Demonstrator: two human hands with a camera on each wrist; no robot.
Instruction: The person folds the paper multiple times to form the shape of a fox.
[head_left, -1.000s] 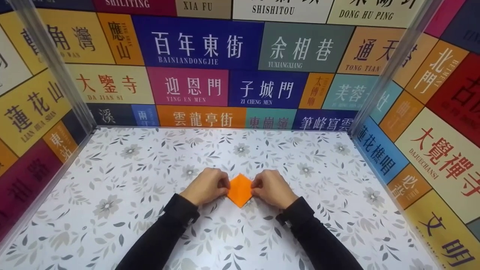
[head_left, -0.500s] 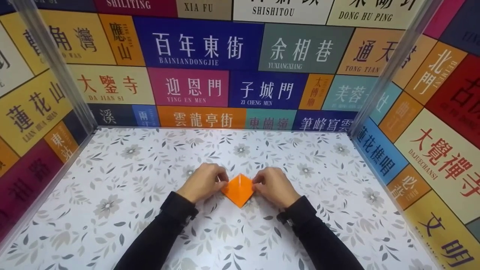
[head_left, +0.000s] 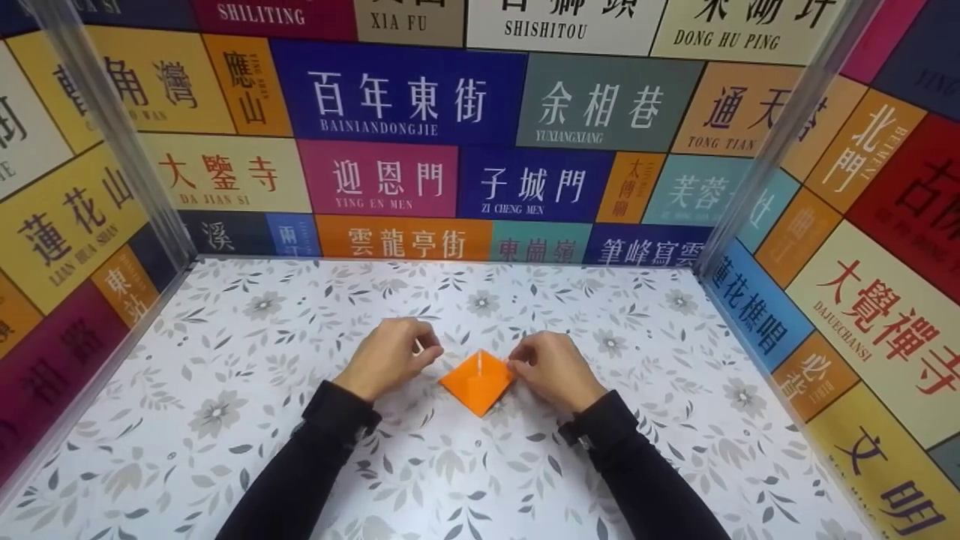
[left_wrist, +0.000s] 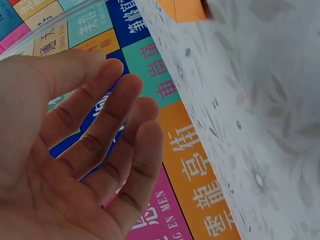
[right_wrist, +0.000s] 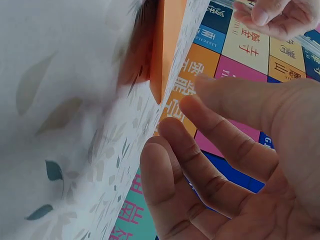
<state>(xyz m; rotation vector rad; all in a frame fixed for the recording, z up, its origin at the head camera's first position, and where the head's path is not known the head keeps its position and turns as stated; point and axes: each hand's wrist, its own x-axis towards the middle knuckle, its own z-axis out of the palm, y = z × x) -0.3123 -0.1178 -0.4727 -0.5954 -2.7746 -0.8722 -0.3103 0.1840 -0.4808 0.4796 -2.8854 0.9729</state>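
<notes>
A folded piece of orange paper (head_left: 477,384) lies on the tabletop in the head view, diamond-shaped with a slit near its top corner. My left hand (head_left: 390,358) hovers to its upper left, apart from it; the left wrist view shows loosely bent fingers (left_wrist: 92,142) holding nothing. Close to the paper's right corner is my right hand (head_left: 553,369). Nothing shows between its thumb and relaxed fingers (right_wrist: 210,180) in the right wrist view, where the orange paper (right_wrist: 167,45) stands a little off from the fingertips. Whether they touch the corner cannot be told from the head view.
The white tabletop (head_left: 337,465) has a grey flower and leaf pattern. Upright panels with colourful Chinese place-name signs (head_left: 397,94) enclose the back and both sides. Clear corner posts (head_left: 757,165) join the panels.
My left hand has let go of the orange paper and drawn away to the upper left. The paper's side corners have spread, making it wider. My right hand has shifted slightly right.
</notes>
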